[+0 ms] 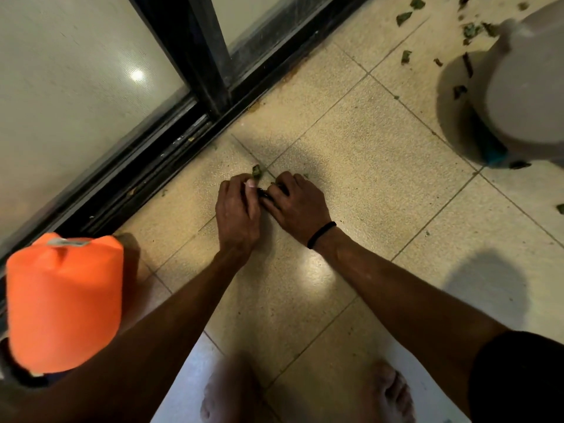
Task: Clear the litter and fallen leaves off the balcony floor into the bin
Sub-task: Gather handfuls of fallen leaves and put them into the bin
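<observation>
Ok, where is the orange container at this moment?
In the head view the orange container stands at the lower left on the tiled floor, right beside the black sliding-door track and just left of the person's left forearm, well short of the hands.

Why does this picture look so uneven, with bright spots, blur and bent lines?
Head view: lamp glare on the frosted glass door and beige tiled floor; the orange plastic container and grey bucket are blurred; wide-angle lens bends edges.

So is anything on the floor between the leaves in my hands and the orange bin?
Nothing visible. The leaf scraps sit between your left hand and right hand; bare tile runs from there to the orange bin.
</observation>
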Demonstrator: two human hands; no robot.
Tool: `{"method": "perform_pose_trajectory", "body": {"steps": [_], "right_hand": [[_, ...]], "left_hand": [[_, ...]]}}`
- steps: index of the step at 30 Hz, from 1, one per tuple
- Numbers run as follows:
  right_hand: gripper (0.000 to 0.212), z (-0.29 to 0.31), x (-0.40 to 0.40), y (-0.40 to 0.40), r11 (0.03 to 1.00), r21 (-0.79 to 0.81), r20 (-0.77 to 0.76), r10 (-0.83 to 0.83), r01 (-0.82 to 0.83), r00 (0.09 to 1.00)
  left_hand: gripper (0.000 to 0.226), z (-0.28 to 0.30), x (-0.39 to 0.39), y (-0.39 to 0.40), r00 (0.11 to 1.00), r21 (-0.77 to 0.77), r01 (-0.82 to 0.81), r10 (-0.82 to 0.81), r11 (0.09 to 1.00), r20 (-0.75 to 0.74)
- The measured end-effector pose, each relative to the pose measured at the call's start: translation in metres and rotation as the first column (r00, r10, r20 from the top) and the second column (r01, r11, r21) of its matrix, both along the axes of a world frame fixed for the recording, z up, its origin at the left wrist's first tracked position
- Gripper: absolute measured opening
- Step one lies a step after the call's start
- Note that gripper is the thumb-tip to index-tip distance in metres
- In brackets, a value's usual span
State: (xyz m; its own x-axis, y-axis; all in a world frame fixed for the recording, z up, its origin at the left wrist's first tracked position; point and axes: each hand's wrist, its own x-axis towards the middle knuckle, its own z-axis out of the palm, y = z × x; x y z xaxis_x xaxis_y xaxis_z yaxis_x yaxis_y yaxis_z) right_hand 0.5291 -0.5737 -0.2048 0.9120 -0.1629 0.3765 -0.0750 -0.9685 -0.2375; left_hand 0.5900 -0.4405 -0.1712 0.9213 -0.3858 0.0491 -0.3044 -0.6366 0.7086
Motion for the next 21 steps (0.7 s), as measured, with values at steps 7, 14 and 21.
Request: {"method": "perform_pose_trajectory", "body": {"steps": [7, 14, 21], "right_hand": [[0.025, 0.026, 0.017, -0.020, 0.917, 0.306, -0.301, -0.162, 0.256, 0.940], [0.018, 0.060, 0.005, -0.061, -0.442, 0.812, -0.545, -0.341, 0.381, 0.766], [0.023, 0.046, -0.022, -0.080, -0.887, 0.460, -0.402, -0.169, 0.039, 0.900]], "left_hand": [[0.044, -0.004, 0.021, 0.001, 0.986, 0.152, 0.165, -0.169, 0.975, 0.013], [0.030, -0.006, 0.023, -0.008, 0.977, 0.161, 0.204, -0.212, 0.966, 0.037], [0.021, 0.000, 0.015, -0.017, 0.945, 0.138, 0.302, -0.315, 0.943, 0.085]]}}
